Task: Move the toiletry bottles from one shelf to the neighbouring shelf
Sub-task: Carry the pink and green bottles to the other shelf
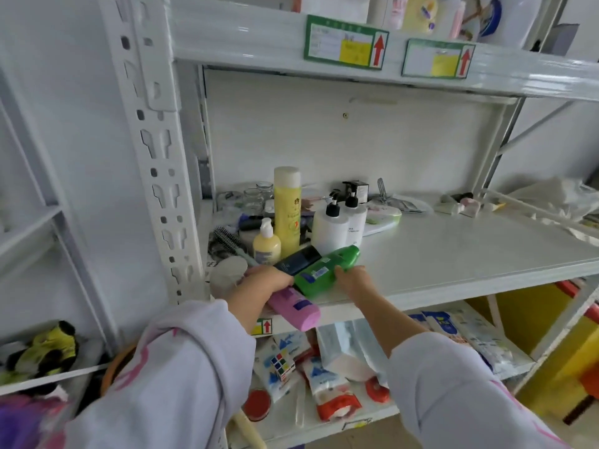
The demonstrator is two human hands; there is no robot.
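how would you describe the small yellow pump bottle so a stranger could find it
On the middle shelf, look at the cluster near the left upright post. It stands just in front of the tall yellow bottle. The small yellow pump bottle is short, squat, with a white pump top.

left hand [266, 284] holds pink bottle [295, 306] | right hand [355, 276] seemingly touches green bottle [327, 270]

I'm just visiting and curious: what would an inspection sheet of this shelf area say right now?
Surface: white middle shelf, bare at its right front.
Job's things: green bottle, dark bottle and pink bottle lying at the front edge; tall yellow bottle, small yellow pump bottle and two white pump bottles upright.
Clutter: hairbrush, glass jars.
Hands: left hand on the dark and pink bottles; right hand touches the green bottle.
Cables: nothing seen.
Surroundings: packets on the shelf below.
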